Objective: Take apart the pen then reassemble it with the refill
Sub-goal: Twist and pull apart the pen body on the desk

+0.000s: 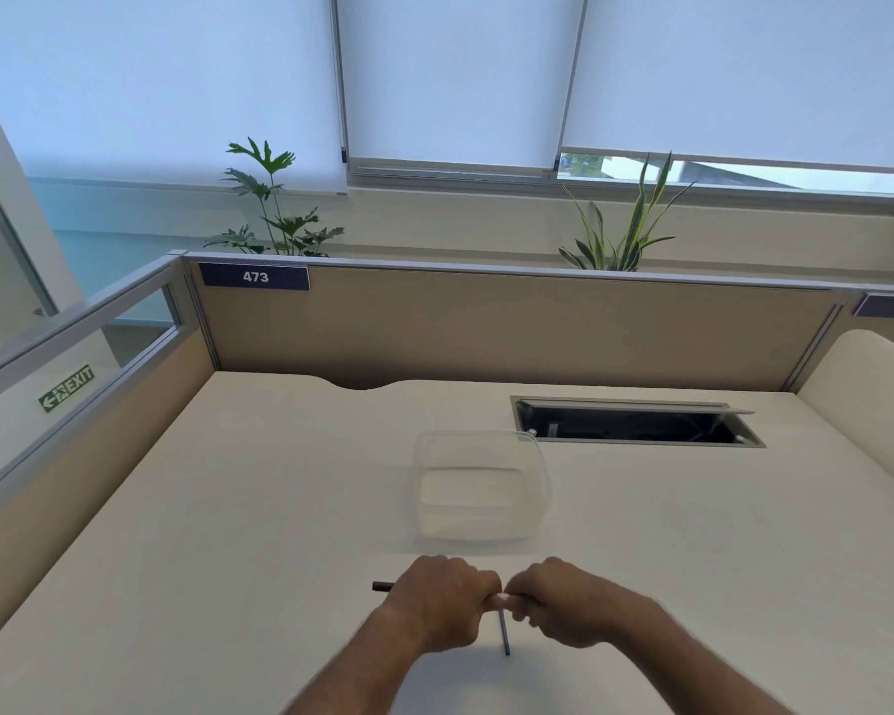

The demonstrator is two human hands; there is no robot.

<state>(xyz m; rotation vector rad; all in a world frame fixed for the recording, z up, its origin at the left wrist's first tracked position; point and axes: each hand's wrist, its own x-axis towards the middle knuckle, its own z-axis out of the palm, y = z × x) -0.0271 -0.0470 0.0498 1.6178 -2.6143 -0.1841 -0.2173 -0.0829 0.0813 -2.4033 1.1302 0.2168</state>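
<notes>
My left hand (442,601) is closed around a dark pen (383,586), whose end sticks out to the left of my fist. My right hand (563,606) grips the pen's other end, fingertips meeting the left hand over the near middle of the desk. A thin dark refill (504,634) lies on the desk just below where the hands meet, pointing towards me. Most of the pen is hidden inside my fists.
A clear plastic container (481,487) stands on the cream desk (228,508) just beyond my hands. An open cable hatch (636,423) lies at the back right. Partition walls close the desk at the back and left.
</notes>
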